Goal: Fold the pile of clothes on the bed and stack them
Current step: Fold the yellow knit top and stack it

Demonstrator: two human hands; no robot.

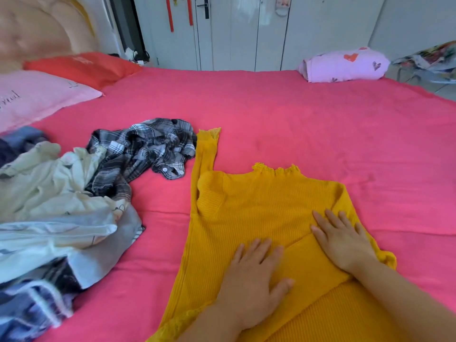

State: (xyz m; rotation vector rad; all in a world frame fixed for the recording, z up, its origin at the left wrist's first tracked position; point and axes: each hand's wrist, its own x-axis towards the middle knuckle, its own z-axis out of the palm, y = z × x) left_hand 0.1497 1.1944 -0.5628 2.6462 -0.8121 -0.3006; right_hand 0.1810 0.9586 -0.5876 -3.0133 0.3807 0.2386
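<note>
Pink sheet covers the whole bed, with white wardrobe doors behind it. I have one yellow sweater spread front-up directly under both palms, collar pointing away beyond my fingertips.

My left hand lies flat on the sweater's body, fingers straight and a little spread, gripping nothing. My right hand is just as flat and open. Its fingers press on a turned-in flap that I take for the right sleeve. I judge both hands are there to smooth the knit and pin that fold so it does not spring back.

One sleeve is not yet folded. It runs straight up past my left fingertips, probably laid out so it can be turned in next.

Further left of my left fingers sits one crumpled plaid shirt, touching the unfolded pile. I cannot count how many pieces the pile holds, since they overlap.

Well beyond my right fingertips, at the far corner, rests one folded lilac garment with hearts, likely the start of the stack. Two pillows, pink and red, lie far off to the left.
</note>
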